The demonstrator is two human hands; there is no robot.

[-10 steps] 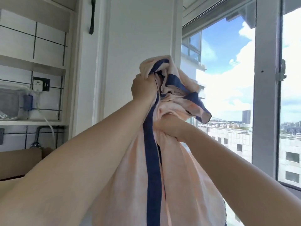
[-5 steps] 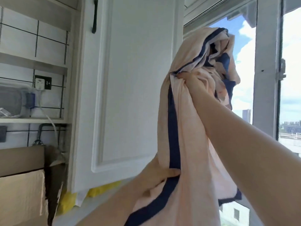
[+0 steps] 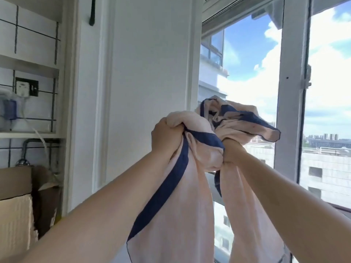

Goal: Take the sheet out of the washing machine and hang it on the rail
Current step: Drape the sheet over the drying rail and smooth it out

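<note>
**Head view: two hands held the sheet up high**

Head camera showed two bare arms reaching up and forward. The left hand [image 3: 167,137] had its fingers curled tight around a thick bunch of the sheet [image 3: 190,186]. The right hand [image 3: 230,153] was just beside it, and it also gripped a bunch of cloth, but folds hid most of its fingers. The sheet was pale pink with a dark blue band. It was up in the air, out of the washing machine, and touched nothing but the hands. A crumpled lump stuck up above the fists, and two long parts hung down between the arms. It was likely held high and bunched so the wet cloth stayed off the floor and could be lifted to a rail. No rail showed, so the hanging was not yet done.

Behind the hands stood a white cupboard door [image 3: 148,73] with a dark handle [image 3: 92,12]. Far left, by the wall shelf [image 3: 28,134], sat a brown cardboard box [image 3: 15,215] and a wall socket [image 3: 26,86]. On the right was the window frame [image 3: 290,92], with buildings and sky beyond.

No words or labels could be read anywhere.
</note>
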